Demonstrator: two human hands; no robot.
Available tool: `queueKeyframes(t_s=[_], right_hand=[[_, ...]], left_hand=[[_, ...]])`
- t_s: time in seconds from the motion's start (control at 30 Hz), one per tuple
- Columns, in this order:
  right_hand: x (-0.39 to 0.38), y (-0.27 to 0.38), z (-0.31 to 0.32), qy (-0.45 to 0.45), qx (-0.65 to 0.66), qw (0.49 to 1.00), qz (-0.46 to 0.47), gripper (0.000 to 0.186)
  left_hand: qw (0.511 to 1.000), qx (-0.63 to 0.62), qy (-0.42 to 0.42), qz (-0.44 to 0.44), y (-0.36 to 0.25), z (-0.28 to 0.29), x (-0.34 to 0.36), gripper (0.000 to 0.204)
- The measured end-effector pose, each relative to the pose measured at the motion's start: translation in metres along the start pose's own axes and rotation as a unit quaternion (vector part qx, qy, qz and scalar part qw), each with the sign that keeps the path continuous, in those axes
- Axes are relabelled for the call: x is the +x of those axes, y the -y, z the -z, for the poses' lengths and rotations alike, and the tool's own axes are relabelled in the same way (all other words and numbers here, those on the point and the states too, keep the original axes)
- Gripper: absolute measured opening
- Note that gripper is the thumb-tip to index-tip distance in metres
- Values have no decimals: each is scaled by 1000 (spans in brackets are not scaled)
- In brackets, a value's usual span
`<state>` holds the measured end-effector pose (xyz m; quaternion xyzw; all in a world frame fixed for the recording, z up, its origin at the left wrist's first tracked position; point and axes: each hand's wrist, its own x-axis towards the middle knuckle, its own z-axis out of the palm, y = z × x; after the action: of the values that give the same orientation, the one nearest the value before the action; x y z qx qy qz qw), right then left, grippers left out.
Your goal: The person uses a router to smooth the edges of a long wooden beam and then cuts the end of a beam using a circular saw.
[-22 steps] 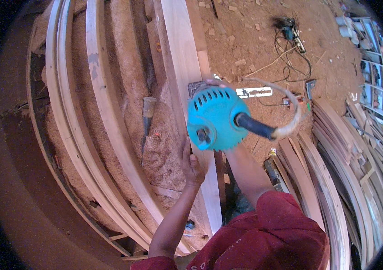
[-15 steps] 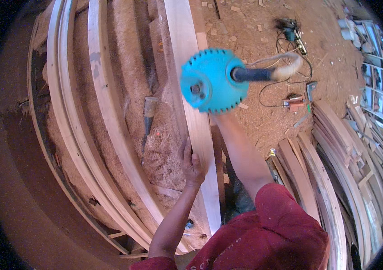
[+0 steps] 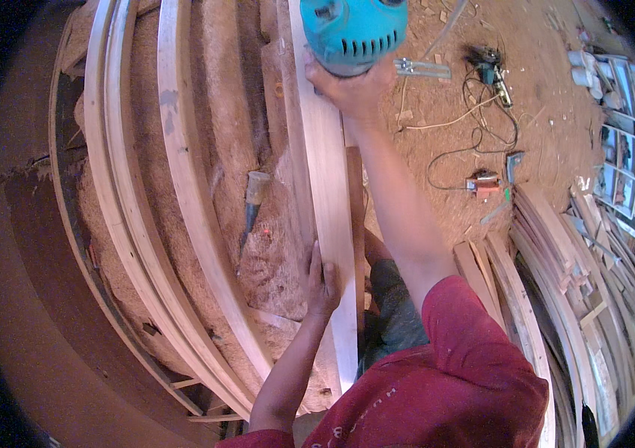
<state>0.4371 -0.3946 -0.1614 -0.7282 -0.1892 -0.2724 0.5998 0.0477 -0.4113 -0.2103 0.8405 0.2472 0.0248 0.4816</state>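
Observation:
A long pale wooden board (image 3: 334, 194) runs away from me down the middle of the view. At its far part, my right hand (image 3: 356, 91) is closed round the body of a teal electric router (image 3: 353, 37), cut off by the top of the picture. A slotted metal bracket (image 3: 425, 69) sticks out to the right of the router. Its underside is hidden. Much nearer to me, my left hand (image 3: 322, 290) grips the board's left edge, thumb on the upper side and fingers along the side.
Curved-looking long timbers (image 3: 183, 172) lie to the left over heaped sawdust, with a chisel-like tool (image 3: 252, 201) between. Stacked boards (image 3: 556, 254) stand on the right. On the floor are a power strip (image 3: 502, 89), looping cords and an orange-red tool (image 3: 484, 184).
The router and my right hand have moved farther away along the board, toward the top edge. The metal bracket has come into sight. My left hand stays on the board's edge, slightly lower in view.

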Motion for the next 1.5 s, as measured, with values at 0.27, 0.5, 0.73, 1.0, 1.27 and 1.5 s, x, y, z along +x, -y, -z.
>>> queueKeyframes(t_s=[0.27,0.5,0.73,1.0,1.27,1.5], right_hand=[[67,-36,-40,-18,-52,998,40,86],[39,-10,-11,10,3,998,-54,93],[-204,63,137,260,67,927,-262,51],[-192,100,146,134,76,988,-16,37],[-154,42,87,54,66,992,-93,39],[-55,8,7,-59,-91,990,94,71]], left_hand=[[1000,12,22,12,-5,5,1,54],[998,-49,-36,-18,3,3,12,58],[966,-198,-122,-113,-16,22,203,49],[942,-322,-62,-69,-73,-5,285,80],[883,-467,-51,-13,-66,-9,281,78],[939,-335,-77,-17,-69,-5,274,65]])
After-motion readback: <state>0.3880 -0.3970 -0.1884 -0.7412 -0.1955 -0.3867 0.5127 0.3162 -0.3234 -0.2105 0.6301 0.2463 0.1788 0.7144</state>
